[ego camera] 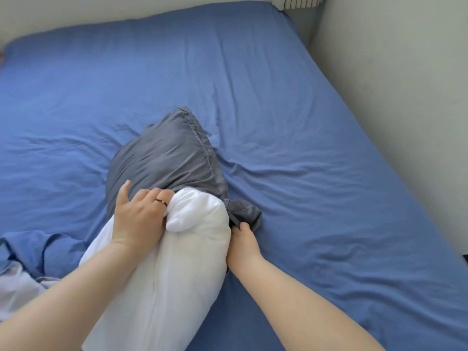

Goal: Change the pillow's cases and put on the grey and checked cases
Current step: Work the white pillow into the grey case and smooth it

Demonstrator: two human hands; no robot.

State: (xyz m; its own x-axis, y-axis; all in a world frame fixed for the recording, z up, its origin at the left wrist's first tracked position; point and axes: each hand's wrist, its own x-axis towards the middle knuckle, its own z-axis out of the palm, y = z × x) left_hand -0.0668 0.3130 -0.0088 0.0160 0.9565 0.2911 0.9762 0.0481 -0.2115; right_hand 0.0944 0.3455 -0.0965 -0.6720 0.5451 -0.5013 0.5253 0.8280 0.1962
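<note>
A white pillow (172, 274) lies on the bed, its far end inside a grey pillow case (164, 158). My left hand (138, 216) grips a bunched fold of the white pillow at the case's opening, with a ring on one finger. My right hand (243, 245) pinches the grey case's edge on the pillow's right side, down by the sheet. The near half of the pillow is bare white. No checked case is in view.
The blue fitted sheet (304, 122) covers the bed. A crumpled blue cloth (27, 249) and a pale lilac cloth (17, 287) lie at the near left. A pale wall (405, 72) runs along the bed's right side, with a radiator (301, 1) at the far corner.
</note>
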